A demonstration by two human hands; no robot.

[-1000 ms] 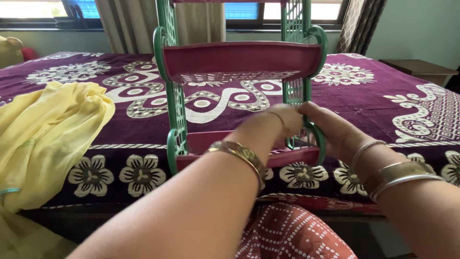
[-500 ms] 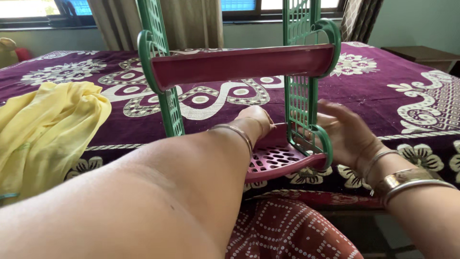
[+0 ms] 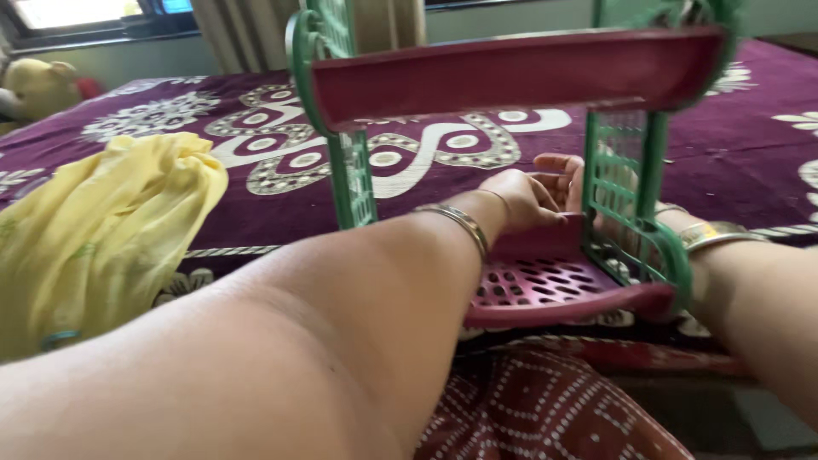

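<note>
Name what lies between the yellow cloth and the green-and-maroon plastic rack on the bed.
In the head view, only patterned purple bedspread lies between yellow cloth and rack.

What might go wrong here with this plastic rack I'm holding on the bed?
The rack looks tilted on the soft bedspread, so it may tip. The left hand and right hand sit by the green lattice side panel above the lower shelf, so fingers could get pinched.

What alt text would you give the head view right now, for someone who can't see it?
Both hands work at the lower maroon shelf of a green-framed plastic rack standing on a purple patterned bedspread: the left hand grips the shelf's back edge, the right hand sits behind the green side panel. A yellow cloth lies at left.
</note>
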